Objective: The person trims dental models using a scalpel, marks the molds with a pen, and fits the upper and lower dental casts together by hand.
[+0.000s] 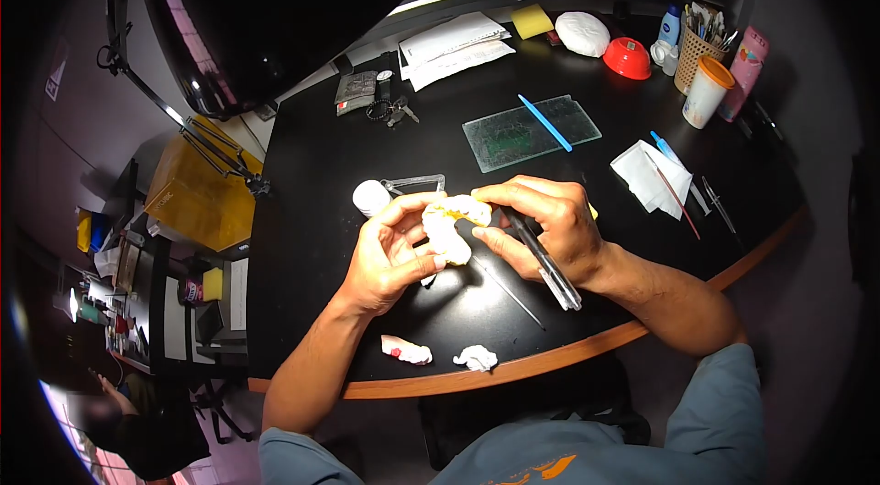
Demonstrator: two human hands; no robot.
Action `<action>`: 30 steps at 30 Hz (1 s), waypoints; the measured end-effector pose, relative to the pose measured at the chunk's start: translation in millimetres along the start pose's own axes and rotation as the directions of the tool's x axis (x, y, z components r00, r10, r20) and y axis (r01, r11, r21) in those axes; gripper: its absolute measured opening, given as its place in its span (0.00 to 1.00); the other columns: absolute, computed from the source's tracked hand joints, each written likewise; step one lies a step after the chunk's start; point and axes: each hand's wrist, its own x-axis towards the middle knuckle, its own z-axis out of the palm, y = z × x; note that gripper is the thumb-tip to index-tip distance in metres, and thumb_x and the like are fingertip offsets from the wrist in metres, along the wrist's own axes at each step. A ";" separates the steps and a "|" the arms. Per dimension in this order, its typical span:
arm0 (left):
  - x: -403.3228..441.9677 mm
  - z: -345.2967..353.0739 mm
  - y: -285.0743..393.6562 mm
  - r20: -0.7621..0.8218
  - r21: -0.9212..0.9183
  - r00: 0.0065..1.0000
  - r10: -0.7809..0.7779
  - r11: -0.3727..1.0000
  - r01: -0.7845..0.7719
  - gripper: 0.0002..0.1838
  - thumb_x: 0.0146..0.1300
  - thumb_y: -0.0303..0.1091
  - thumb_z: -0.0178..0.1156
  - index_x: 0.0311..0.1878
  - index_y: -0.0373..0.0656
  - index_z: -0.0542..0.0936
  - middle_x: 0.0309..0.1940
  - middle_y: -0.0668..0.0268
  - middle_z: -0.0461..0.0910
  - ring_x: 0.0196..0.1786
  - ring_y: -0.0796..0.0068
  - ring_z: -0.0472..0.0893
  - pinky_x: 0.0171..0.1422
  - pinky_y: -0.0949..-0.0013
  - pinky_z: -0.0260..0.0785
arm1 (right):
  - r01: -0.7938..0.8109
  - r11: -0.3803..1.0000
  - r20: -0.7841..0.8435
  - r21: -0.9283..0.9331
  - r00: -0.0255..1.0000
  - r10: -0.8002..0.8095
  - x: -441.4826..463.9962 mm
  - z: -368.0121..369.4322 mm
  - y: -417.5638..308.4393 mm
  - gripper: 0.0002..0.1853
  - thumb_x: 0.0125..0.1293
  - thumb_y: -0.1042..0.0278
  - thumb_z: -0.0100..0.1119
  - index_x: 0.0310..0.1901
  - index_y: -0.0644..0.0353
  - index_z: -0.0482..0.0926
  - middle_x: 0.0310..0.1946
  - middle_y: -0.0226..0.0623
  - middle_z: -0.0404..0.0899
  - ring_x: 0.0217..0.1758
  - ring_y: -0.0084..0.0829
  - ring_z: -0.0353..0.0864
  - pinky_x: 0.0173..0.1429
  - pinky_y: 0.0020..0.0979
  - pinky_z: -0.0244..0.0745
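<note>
1. Centrally, above the black desk [312,164], a yellow-marked white piece [445,233] is pinched between thumb and fingers by both the left hand [380,256] and right hand [561,217]; light, even pressure is advised.
2. Across the right palm, a black pen [543,256] is carried, best angled clear.
3. Below, a slender tool [513,294] could be bumped.
4. Nearer the edge, a crumpled scrap [476,358] is seen.

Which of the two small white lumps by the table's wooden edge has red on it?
The longer lump on the left: it shows red patches, while the rounder, crumpled lump to its right looks plain white.
</note>
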 end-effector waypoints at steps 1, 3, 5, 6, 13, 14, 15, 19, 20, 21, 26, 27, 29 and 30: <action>-0.5 0.1 -0.3 0.000 0.007 1.000 0.006 1.000 -0.006 0.38 0.60 0.12 0.73 0.74 0.32 0.71 0.67 0.52 0.78 0.72 0.61 0.79 0.74 0.55 0.81 | 0.013 1.000 0.001 -0.004 1.000 -0.013 0.1 -0.6 -0.1 0.17 0.60 0.72 0.77 0.52 0.64 0.87 0.36 0.41 0.89 0.33 0.37 0.89 0.38 0.34 0.84; -1.2 1.2 0.2 -0.011 0.031 1.000 0.011 0.999 -0.011 0.37 0.60 0.11 0.72 0.74 0.33 0.71 0.67 0.52 0.78 0.73 0.61 0.78 0.75 0.55 0.81 | 0.036 0.999 -0.002 -0.004 0.999 -0.036 0.7 -0.6 -0.1 0.18 0.60 0.73 0.77 0.52 0.64 0.87 0.36 0.41 0.89 0.34 0.37 0.90 0.39 0.34 0.84; -1.1 0.9 -0.7 -0.006 0.061 1.000 0.026 0.998 -0.025 0.37 0.60 0.10 0.71 0.73 0.33 0.72 0.68 0.51 0.77 0.73 0.60 0.78 0.75 0.55 0.80 | 0.046 0.999 -0.006 0.001 0.999 -0.046 -1.1 0.5 0.3 0.18 0.59 0.73 0.77 0.52 0.64 0.88 0.36 0.41 0.89 0.34 0.38 0.90 0.39 0.34 0.85; -0.9 0.0 -1.6 0.003 0.079 0.999 0.035 0.996 -0.035 0.37 0.60 0.10 0.71 0.73 0.34 0.72 0.68 0.52 0.77 0.74 0.60 0.78 0.76 0.55 0.80 | 0.056 0.998 -0.014 0.002 0.998 -0.056 -0.9 0.6 -1.0 0.18 0.59 0.74 0.77 0.51 0.64 0.88 0.36 0.41 0.89 0.35 0.38 0.91 0.39 0.34 0.85; -2.0 4.8 1.8 -0.009 0.083 1.000 -0.012 0.997 0.013 0.40 0.62 0.11 0.70 0.78 0.34 0.68 0.72 0.52 0.75 0.74 0.60 0.78 0.77 0.56 0.78 | 0.068 0.997 -0.060 -0.033 0.996 -0.070 1.1 -0.7 3.3 0.15 0.60 0.74 0.77 0.49 0.67 0.88 0.36 0.45 0.90 0.35 0.40 0.93 0.40 0.34 0.86; -1.7 4.9 1.7 -0.033 0.109 0.999 0.017 0.994 -0.013 0.41 0.62 0.12 0.71 0.79 0.33 0.68 0.72 0.52 0.75 0.73 0.60 0.79 0.76 0.56 0.78 | 0.055 0.997 -0.069 -0.045 0.996 -0.058 1.7 -2.0 5.2 0.15 0.61 0.74 0.77 0.48 0.68 0.88 0.36 0.46 0.91 0.35 0.40 0.93 0.40 0.34 0.86; -0.9 4.5 1.2 -0.057 0.135 0.997 0.044 0.990 -0.036 0.43 0.61 0.14 0.72 0.80 0.32 0.67 0.72 0.51 0.75 0.73 0.60 0.79 0.75 0.56 0.79 | 0.049 0.998 -0.087 -0.043 0.995 -0.053 3.5 -3.6 8.0 0.14 0.61 0.73 0.77 0.48 0.68 0.89 0.35 0.46 0.90 0.35 0.41 0.93 0.40 0.34 0.86; 0.8 -5.3 2.0 -0.192 0.295 0.972 0.139 0.952 -0.078 0.34 0.65 0.17 0.71 0.75 0.32 0.74 0.63 0.54 0.82 0.63 0.67 0.84 0.68 0.61 0.82 | -0.079 0.991 -0.102 -0.105 0.992 0.069 6.7 -8.0 19.0 0.09 0.62 0.72 0.75 0.42 0.67 0.89 0.31 0.43 0.89 0.30 0.37 0.91 0.33 0.33 0.81; 0.7 -10.3 2.8 -0.215 0.311 0.965 0.151 0.947 -0.079 0.31 0.66 0.17 0.70 0.72 0.33 0.77 0.61 0.55 0.83 0.60 0.69 0.85 0.66 0.63 0.82 | -0.125 0.989 -0.110 -0.078 0.987 0.116 6.1 -6.1 22.7 0.08 0.61 0.73 0.75 0.41 0.66 0.89 0.28 0.42 0.88 0.28 0.34 0.89 0.32 0.32 0.80; 0.7 -12.8 5.5 -0.224 0.321 0.959 0.176 0.942 -0.099 0.26 0.68 0.19 0.69 0.69 0.33 0.79 0.56 0.58 0.85 0.55 0.73 0.85 0.62 0.67 0.83 | -0.152 0.985 -0.106 -0.083 0.984 0.143 5.0 -4.9 25.3 0.08 0.60 0.74 0.75 0.40 0.66 0.89 0.27 0.41 0.87 0.27 0.33 0.88 0.31 0.32 0.79; 1.4 -20.4 8.5 -0.173 0.411 0.961 0.217 0.902 -0.130 0.13 0.71 0.19 0.67 0.56 0.32 0.86 0.40 0.64 0.84 0.34 0.82 0.80 0.36 0.77 0.74 | -0.199 0.976 -0.071 -0.094 0.979 0.193 0.0 -0.5 30.7 0.09 0.58 0.76 0.76 0.40 0.69 0.89 0.25 0.41 0.86 0.23 0.30 0.85 0.29 0.30 0.76; 2.0 -17.7 8.8 -0.181 0.484 0.955 0.235 0.867 -0.122 0.11 0.70 0.18 0.66 0.54 0.31 0.87 0.37 0.66 0.82 0.32 0.84 0.79 0.33 0.78 0.71 | -0.196 0.975 -0.078 -0.106 0.979 0.188 -2.4 1.5 34.0 0.11 0.57 0.75 0.77 0.41 0.70 0.90 0.26 0.43 0.87 0.24 0.29 0.85 0.30 0.30 0.76; 0.6 -16.8 12.4 -0.224 0.513 0.959 0.175 0.858 -0.036 0.09 0.68 0.19 0.68 0.49 0.34 0.89 0.37 0.71 0.85 0.37 0.90 0.79 0.43 0.81 0.74 | -0.222 0.970 -0.041 -0.100 0.975 0.219 -3.7 2.0 33.0 0.12 0.59 0.77 0.77 0.43 0.71 0.90 0.28 0.41 0.88 0.25 0.24 0.85 0.30 0.28 0.76; 1.2 -18.4 11.5 -0.214 0.547 0.960 0.182 0.836 -0.036 0.08 0.68 0.20 0.68 0.48 0.34 0.90 0.35 0.72 0.85 0.36 0.90 0.79 0.43 0.81 0.73 | -0.229 0.970 -0.041 -0.075 0.973 0.227 -4.1 3.7 33.6 0.11 0.60 0.77 0.78 0.44 0.71 0.90 0.28 0.41 0.89 0.25 0.22 0.84 0.29 0.27 0.75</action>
